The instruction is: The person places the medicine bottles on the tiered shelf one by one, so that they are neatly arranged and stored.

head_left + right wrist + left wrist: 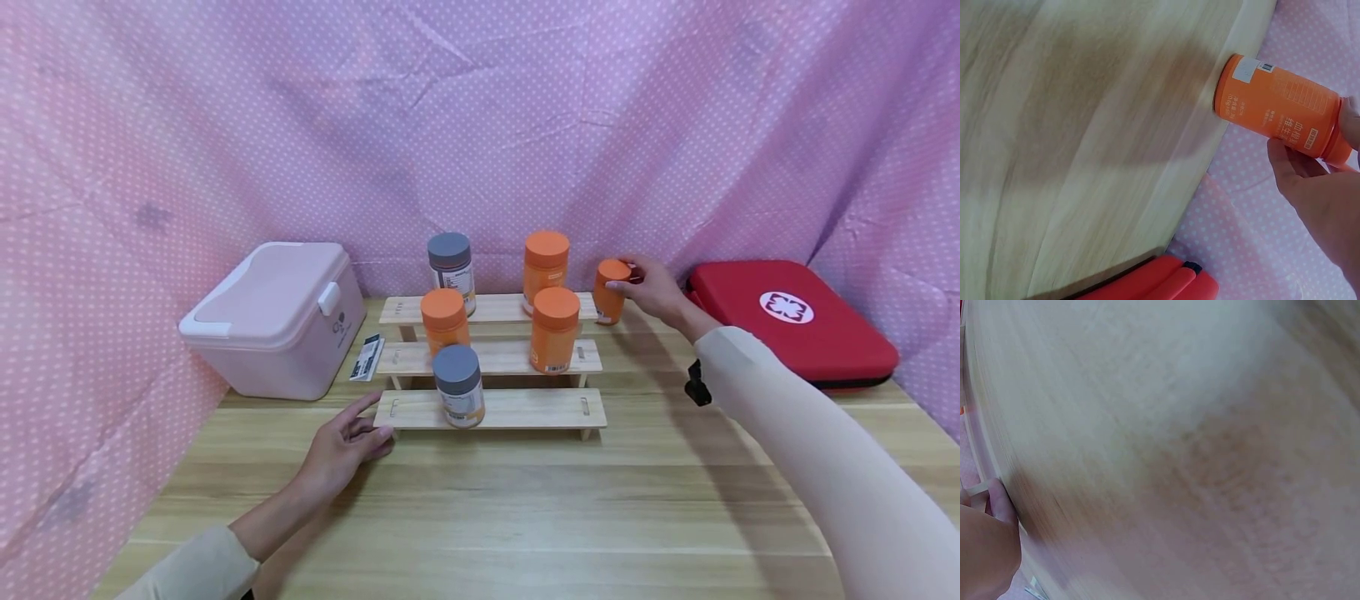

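Observation:
A three-tier wooden display rack (525,408) stands mid-table. At the left end of its lowest tier, my left hand (341,450) grips the edge between thumb and fingers; the left wrist view shows only part of that hand (988,544). To the right of the top tier, my right hand (652,292) holds an orange supplement bottle (1279,106) by its upper part, its label facing the right wrist camera. Whether its base touches the table cannot be told. A grey-lidded bottle (460,392) sits on the lowest tier, orange bottles (553,337) on the middle one.
The top tier bears another grey-lidded bottle (452,267) and an orange one (546,267). A pale pink lidded box (277,333) and a small printed card (367,358) are at left. At right lies a red first-aid case (795,325). Pink dotted cloth (480,125) hangs behind.

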The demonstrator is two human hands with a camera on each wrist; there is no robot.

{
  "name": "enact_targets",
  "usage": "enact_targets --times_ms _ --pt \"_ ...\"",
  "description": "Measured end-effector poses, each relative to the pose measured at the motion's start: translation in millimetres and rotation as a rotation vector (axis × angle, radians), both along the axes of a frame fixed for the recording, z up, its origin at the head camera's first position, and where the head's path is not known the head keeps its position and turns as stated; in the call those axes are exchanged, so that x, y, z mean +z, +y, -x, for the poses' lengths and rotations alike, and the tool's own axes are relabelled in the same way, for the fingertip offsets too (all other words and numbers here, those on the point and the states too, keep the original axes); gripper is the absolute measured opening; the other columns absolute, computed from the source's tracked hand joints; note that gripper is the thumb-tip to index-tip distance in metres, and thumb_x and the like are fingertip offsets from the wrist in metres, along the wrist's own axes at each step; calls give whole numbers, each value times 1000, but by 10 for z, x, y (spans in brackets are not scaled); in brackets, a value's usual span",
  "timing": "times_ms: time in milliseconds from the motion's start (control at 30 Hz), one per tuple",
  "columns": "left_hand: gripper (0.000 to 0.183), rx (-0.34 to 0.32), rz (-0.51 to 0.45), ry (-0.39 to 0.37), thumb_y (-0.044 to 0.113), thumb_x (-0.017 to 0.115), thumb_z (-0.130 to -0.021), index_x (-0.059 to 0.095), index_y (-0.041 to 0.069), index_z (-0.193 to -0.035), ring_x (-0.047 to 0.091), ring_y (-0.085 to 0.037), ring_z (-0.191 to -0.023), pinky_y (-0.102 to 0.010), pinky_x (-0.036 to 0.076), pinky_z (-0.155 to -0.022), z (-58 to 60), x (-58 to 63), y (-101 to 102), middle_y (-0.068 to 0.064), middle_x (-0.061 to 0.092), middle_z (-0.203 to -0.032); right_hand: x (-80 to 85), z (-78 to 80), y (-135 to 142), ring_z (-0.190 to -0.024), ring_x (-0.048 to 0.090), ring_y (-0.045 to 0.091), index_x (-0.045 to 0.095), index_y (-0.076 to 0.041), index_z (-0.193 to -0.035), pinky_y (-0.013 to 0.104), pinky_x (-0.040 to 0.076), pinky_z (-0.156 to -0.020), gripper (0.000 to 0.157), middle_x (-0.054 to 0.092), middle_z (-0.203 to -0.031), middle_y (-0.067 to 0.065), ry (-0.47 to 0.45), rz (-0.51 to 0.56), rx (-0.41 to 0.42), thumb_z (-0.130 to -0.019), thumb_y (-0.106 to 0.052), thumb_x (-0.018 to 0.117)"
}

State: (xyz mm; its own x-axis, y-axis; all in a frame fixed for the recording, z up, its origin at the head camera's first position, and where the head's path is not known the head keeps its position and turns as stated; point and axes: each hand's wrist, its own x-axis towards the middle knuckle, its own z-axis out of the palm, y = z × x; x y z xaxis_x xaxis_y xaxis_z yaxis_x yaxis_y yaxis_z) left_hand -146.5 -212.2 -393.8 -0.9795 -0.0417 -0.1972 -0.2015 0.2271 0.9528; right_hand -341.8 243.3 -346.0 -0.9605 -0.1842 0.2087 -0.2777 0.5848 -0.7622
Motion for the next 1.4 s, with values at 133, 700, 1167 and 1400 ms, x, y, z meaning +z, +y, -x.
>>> enact_targets --times_ms 133,700,1167,1400 --pt "62 -4 -2 0 -2 59 -93 37 13 -148 67 -22 -97 -30 60 -83 -4 -4 5 -23 62 -116 42 -89 46 -109 55 37 46 5 -136 11 47 -73 51 55 -124 28 5 1 17 -93 -16 65" --pt "62 -13 -9 2 0 59 -93 35 13 -149 67 -22 -98 -30 60 -83 -28 7 -9 -25 60 -119 316 -951 470 -112 57 22 47 -9 -139 2 48 -79 57 58 -127 15 -28 -94 32 -90 -26 70" --pt "61 -26 -7 -1 3 59 -94 34 14 -149 67 -23 -98 -30 60 -84 -11 23 -8 -25 60 -120 512 -1579 381 -97 62 2 52 -15 -137 10 55 -79 58 62 -116 1 69 -109 151 -84 -9 75" --pt "63 -31 -8 -3 3 60 -94 33 13 -150 67 -24 -99 -30 60 -84 -13 17 -9 -26 59 -121 593 -1771 85 -99 63 6 51 -11 -137 18 59 -79 59 63 -118 5 92 -53 299 -84 -4 74"
